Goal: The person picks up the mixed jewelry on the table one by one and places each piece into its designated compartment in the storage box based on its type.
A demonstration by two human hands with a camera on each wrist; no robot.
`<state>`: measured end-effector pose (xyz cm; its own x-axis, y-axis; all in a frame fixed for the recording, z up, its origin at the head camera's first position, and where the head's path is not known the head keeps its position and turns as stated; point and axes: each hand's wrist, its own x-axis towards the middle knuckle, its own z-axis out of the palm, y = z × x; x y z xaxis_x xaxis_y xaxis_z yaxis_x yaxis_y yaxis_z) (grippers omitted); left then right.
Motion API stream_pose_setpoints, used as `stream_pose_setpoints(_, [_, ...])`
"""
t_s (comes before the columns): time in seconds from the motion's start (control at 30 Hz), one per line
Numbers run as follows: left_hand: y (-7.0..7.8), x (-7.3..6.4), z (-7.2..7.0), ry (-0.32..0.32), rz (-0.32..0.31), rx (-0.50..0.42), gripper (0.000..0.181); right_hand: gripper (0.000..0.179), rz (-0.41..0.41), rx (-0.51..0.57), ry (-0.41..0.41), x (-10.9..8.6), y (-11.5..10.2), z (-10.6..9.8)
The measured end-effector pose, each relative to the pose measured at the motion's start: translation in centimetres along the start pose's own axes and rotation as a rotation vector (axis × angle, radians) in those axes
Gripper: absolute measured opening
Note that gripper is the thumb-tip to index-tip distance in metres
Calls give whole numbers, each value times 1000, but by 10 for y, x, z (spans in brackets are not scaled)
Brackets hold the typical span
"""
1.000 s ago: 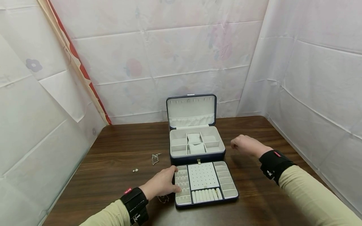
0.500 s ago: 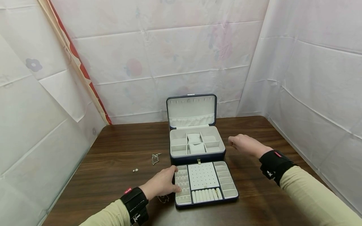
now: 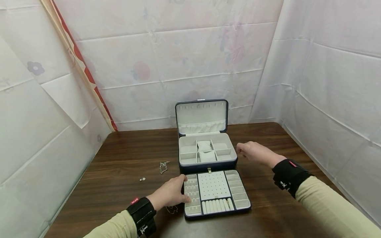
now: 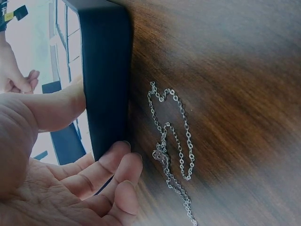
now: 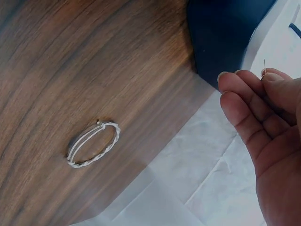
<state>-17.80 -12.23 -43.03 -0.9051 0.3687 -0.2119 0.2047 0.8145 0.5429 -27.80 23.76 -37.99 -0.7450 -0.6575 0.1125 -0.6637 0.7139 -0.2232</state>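
Observation:
My left hand (image 3: 169, 194) grips the left edge of a navy jewelry tray (image 3: 213, 185), thumb over the rim and fingers against the outer wall. A silver chain necklace (image 4: 188, 141) lies on the wood beside that wall. Next to the right side of the jewelry box (image 3: 193, 169), my right hand (image 3: 259, 153) is raised. Its thumb and index finger pinch a thin metal pin (image 5: 265, 66), like an earring post; the rest is hidden by the fingers. A twisted silver bracelet (image 5: 109, 147) lies on the table below that hand.
The box lid (image 3: 201, 112) stands upright at the back. Watch cushions (image 3: 207, 156) sit in its middle compartments. Another chain (image 3: 163, 167) and small pearly pieces (image 3: 142, 179) lie on the wooden table (image 3: 119, 158) to the left. White sheets (image 3: 190, 59) hang around the table.
My right hand has moved slightly left, nearer the jewelry box. The left hand and the tray have stayed put.

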Motion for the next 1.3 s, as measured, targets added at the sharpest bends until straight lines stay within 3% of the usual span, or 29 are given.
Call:
stream_pose_setpoints(0.43, [1,-1,0,12,10,16,68,14,-16,85,-6,3,-8,-1])
stream_pose_setpoints(1.1, [2,-2,-2,3,8,8,68,14,-136,82,16,6,-20,0])
stream_pose_setpoints(1.3, [2,-2,-1,6,9,6,67,14,-125,116,-31,6,-24,0])
